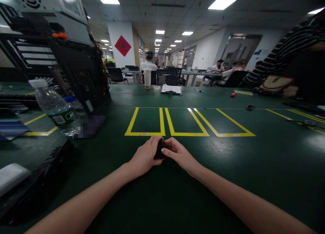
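Here in the head view, both hands meet over the green desk (193, 179), and between them sits a small black object (159, 150), right at the near side of the yellow tape outlines (187, 135). The left hand (146, 152) has its grip wrapped around the object's left side, fingers over the top and thumb below. The right hand (177, 152) comes in from the other side, thumb and fingertips closed on the object's right edge (the fingers hide most of it, so what it is, I cannot tell).

Over to the left, a clear bottle (54, 107) leans in the view beside a black computer case (83, 71). Farther back on the desk stand a white cup (147, 77) and, just beside it, a clipboard with papers (171, 89). And at the far right, a person in a striped sleeve (291, 44) leans in over the desk's edge.
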Demonstrator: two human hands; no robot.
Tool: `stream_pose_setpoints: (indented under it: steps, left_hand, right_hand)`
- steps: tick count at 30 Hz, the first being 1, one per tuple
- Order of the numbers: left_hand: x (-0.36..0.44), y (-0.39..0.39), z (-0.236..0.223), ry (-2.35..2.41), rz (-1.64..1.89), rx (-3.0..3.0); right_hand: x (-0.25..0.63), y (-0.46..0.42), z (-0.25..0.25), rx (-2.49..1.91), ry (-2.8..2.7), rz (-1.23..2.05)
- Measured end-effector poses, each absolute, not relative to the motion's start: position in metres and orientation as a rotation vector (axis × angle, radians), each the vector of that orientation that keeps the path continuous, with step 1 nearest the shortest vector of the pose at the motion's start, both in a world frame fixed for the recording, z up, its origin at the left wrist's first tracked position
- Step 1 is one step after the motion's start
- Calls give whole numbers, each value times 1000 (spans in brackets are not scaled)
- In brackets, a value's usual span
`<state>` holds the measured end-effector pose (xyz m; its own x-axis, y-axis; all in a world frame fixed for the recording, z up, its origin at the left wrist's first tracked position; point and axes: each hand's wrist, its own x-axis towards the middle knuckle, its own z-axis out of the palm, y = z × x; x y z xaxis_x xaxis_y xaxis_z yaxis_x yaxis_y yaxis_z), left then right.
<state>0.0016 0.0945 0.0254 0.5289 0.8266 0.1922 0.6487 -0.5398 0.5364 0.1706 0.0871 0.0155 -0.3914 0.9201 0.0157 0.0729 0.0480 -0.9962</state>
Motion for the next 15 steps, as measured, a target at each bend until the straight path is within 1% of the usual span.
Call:
stream_pose_setpoints:
  steps: [5,15]
  left_hand:
    - [3,94,28,1221,607,2380]
    - [2,95,27,1218,604,2362]
  right_hand:
    - [170,86,17,-961,-1553,1413]
    - [169,86,15,-1093,-1495,1430]
